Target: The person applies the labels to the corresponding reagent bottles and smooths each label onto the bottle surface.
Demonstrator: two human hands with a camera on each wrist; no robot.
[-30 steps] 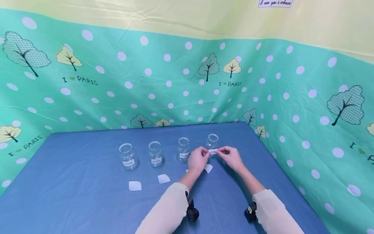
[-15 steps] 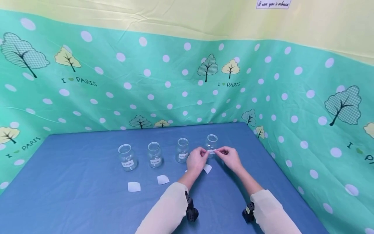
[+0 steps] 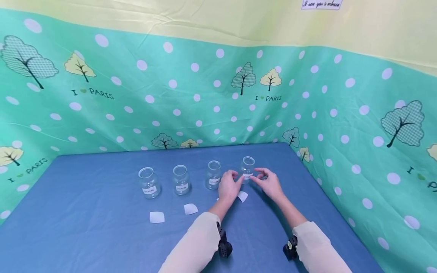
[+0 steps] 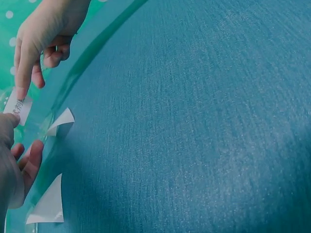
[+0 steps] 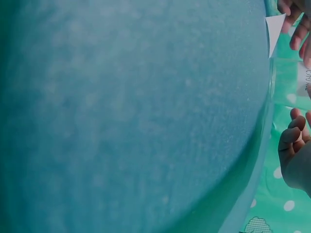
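Observation:
The rightmost glass jar (image 3: 247,164) stands upright without a lid, between my two hands. A small white printed label (image 3: 247,176) lies across its front. My left hand (image 3: 229,188) has its thumb on the label's left end, with the fingers spread apart from the thumb beside the jar. On the other side, my right hand (image 3: 269,184) touches the label's right end with its thumb, fingers raised and apart. The left wrist view shows both thumbs on the label (image 4: 25,110), and the remaining fingers hanging loose. In the right wrist view the label (image 5: 303,82) is partly cut off.
Three similar open jars, each with a white label, stand to the left: one jar (image 3: 213,172), another jar (image 3: 181,178) and the leftmost jar (image 3: 148,181). White paper pieces lie in front, including a square one (image 3: 157,217), a curled one (image 3: 190,209) and one (image 3: 242,196) near my left hand.
Both hands pinched the label's ends earlier. Now the index fingers have lifted off and spread away, while the thumbs stay on the label against the jar.

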